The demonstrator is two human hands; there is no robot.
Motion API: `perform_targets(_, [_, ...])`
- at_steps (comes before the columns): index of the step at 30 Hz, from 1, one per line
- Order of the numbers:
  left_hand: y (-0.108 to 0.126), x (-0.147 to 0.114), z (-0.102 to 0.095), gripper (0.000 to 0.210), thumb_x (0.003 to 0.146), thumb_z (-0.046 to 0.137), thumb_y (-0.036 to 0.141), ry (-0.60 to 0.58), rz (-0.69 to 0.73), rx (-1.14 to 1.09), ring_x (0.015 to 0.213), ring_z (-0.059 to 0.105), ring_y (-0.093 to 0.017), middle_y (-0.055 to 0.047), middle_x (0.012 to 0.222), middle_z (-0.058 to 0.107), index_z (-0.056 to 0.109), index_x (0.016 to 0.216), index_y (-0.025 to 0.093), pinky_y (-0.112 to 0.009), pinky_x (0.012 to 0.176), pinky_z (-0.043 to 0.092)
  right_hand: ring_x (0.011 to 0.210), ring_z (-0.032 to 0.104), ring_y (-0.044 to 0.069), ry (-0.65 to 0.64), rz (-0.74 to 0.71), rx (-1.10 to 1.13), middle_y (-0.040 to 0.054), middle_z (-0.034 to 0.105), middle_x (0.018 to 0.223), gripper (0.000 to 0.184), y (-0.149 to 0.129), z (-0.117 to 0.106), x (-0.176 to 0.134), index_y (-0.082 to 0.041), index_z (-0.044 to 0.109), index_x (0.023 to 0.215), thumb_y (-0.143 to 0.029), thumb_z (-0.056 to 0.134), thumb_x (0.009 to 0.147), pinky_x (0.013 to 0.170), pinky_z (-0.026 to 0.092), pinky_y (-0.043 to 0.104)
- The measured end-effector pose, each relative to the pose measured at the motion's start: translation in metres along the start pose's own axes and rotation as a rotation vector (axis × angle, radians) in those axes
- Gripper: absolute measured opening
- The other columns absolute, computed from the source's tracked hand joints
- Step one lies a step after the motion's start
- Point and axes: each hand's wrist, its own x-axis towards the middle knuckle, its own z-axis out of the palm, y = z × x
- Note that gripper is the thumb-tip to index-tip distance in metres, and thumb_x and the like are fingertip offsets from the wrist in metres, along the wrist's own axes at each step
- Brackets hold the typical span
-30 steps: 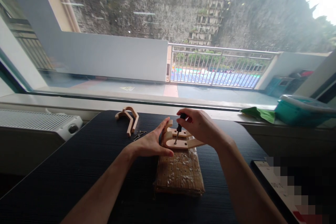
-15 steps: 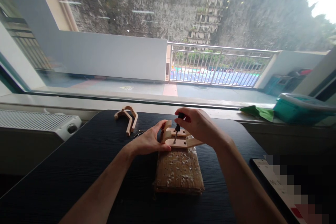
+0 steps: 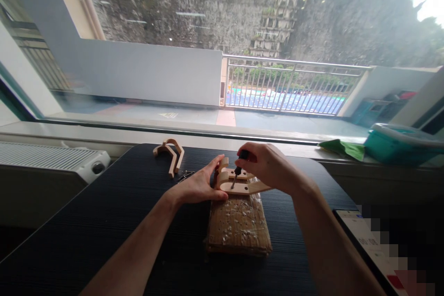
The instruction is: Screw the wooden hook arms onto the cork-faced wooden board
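- Pale wooden hook piece (image 3: 239,189), flat and drilled with a curled end, lies crosswise on the block, just in front of a matching piece (image 3: 241,175); both are close to the middle of the far edge of the black, wood-grained counter (image 3: 104,203).
- White ribbed radiator (image 3: 55,159) stands beyond the counter's left edge.
- Teal plastic tub with a clear, pale lid (image 3: 395,148) sits past the far right corner, by the window.
- Brown rectangular block (image 3: 239,226), pitted and wrapped in clear film, lies on the counter, its far end under the two pieces.
- Green cloth (image 3: 347,149) lies crumpled beside the tub.
- Left hand (image 3: 196,187) has its grip stretched around the curled ends, thumb along the near piece; I cannot tell whether it is clamped or loose.
- Right hand (image 3: 265,164) has its grip closed on the screwdriver's handle.
- Two loose pale wooden hooks (image 3: 172,163) lean together near the far left corner.
- Dark-edged phone (image 3: 364,236), partly pixelated, is toward the right edge.
- Black-handled steel screwdriver (image 3: 238,171) tilts, its tip at the near piece's left hole.
- Thin metal screws (image 3: 186,175) lie in a small heap between the loose hooks and the left hand.
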Motion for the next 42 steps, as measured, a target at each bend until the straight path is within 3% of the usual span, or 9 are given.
perform_targets(3, [0.000, 0.000, 0.001, 0.109, 0.058, 0.075, 0.033, -0.016, -0.003, -0.006, 0.127, 0.037, -0.026, -0.010, 0.144, 0.032, 0.007, 0.143, 0.025, -0.039, 0.107, 0.026, 0.051, 0.044, 0.008, 0.029, 0.032, -0.055, -0.0003, 0.058, 0.060, 0.028, 0.000, 0.003, 0.002, -0.017, 0.063, 0.078, -0.042, 0.052, 0.080, 0.050, 0.029, 0.023])
perform_targets(7, [-0.004, 0.000, -0.001, 0.111, 0.058, 0.076, 0.036, -0.015, 0.002, 0.018, 0.130, 0.032, -0.027, -0.010, 0.147, 0.024, 0.006, 0.143, 0.025, -0.040, 0.109, 0.022, 0.059, 0.050, 0.010, 0.050, -0.021, 0.024, 0.0007, 0.063, 0.071, 0.026, -0.001, 0.005, 0.002, -0.019, 0.062, 0.098, -0.034, 0.052, 0.080, 0.054, 0.035, 0.023])
perform_targets(10, [0.000, -0.005, -0.010, 0.109, 0.054, 0.077, 0.041, 0.049, -0.016, 0.082, 0.131, 0.030, -0.029, -0.011, 0.146, 0.026, 0.015, 0.142, 0.022, -0.040, 0.108, 0.023, 0.060, 0.052, 0.009, 0.041, -0.065, 0.112, 0.0010, 0.065, 0.076, 0.024, -0.003, 0.003, 0.001, -0.020, 0.064, 0.099, -0.027, 0.048, 0.082, 0.058, 0.038, 0.023])
perform_targets(16, [0.025, -0.013, -0.022, 0.055, 0.062, 0.068, 0.048, 0.081, -0.060, 0.137, 0.099, 0.054, -0.023, -0.006, 0.110, 0.059, 0.057, 0.108, 0.019, -0.030, 0.081, 0.043, 0.054, 0.050, 0.008, 0.042, -0.007, 0.054, -0.0012, 0.063, 0.065, 0.021, -0.001, -0.002, 0.002, -0.020, 0.066, 0.090, -0.030, 0.051, 0.080, 0.054, 0.035, 0.022])
perform_targets(21, [0.019, -0.007, -0.008, 0.038, 0.062, 0.068, 0.037, -0.044, -0.005, 0.125, 0.080, 0.055, -0.018, -0.001, 0.088, 0.058, 0.061, 0.093, 0.017, -0.026, 0.070, 0.043, 0.059, 0.050, 0.010, 0.083, -0.044, -0.033, 0.0017, 0.063, 0.072, 0.023, 0.000, 0.003, 0.005, -0.018, 0.066, 0.085, -0.031, 0.048, 0.082, 0.056, 0.034, 0.023])
perform_targets(27, [0.007, -0.002, 0.000, 0.035, 0.067, 0.062, 0.029, -0.125, -0.025, -0.028, 0.083, 0.058, -0.020, -0.002, 0.087, 0.062, 0.058, 0.099, 0.015, -0.027, 0.071, 0.044, 0.062, 0.053, 0.010, -0.004, -0.025, -0.010, 0.0016, 0.065, 0.076, 0.034, -0.002, -0.002, -0.003, -0.022, 0.061, 0.112, -0.028, 0.050, 0.081, 0.058, 0.036, 0.022])
perform_targets(32, [0.003, -0.001, 0.000, 0.037, 0.066, 0.063, 0.030, -0.099, -0.012, 0.003, 0.085, 0.058, -0.020, -0.003, 0.090, 0.064, 0.058, 0.100, 0.016, -0.027, 0.071, 0.044, 0.053, 0.047, 0.009, -0.028, 0.023, -0.157, 0.0008, 0.060, 0.063, 0.025, -0.012, 0.001, 0.008, -0.018, 0.064, 0.081, -0.039, 0.051, 0.081, 0.049, 0.028, 0.023])
perform_targets(36, [0.002, -0.001, 0.000, 0.035, 0.066, 0.063, 0.031, -0.097, 0.008, -0.006, 0.079, 0.057, -0.018, -0.001, 0.084, 0.062, 0.058, 0.097, 0.016, -0.025, 0.067, 0.044, 0.050, 0.044, 0.010, -0.029, 0.085, -0.355, 0.0024, 0.059, 0.059, 0.030, -0.025, 0.009, 0.020, -0.018, 0.061, 0.074, -0.042, 0.045, 0.083, 0.048, 0.023, 0.025])
perform_targets(42, [0.000, -0.002, 0.000, 0.037, 0.066, 0.064, 0.030, -0.135, 0.041, -0.099, 0.082, 0.059, -0.019, -0.002, 0.087, 0.064, 0.058, 0.100, 0.016, -0.025, 0.070, 0.045, 0.055, 0.048, 0.010, -0.196, -0.052, -0.299, 0.0011, 0.064, 0.073, 0.026, -0.035, -0.011, 0.015, -0.023, 0.061, 0.099, -0.035, 0.053, 0.078, 0.051, 0.027, 0.024])
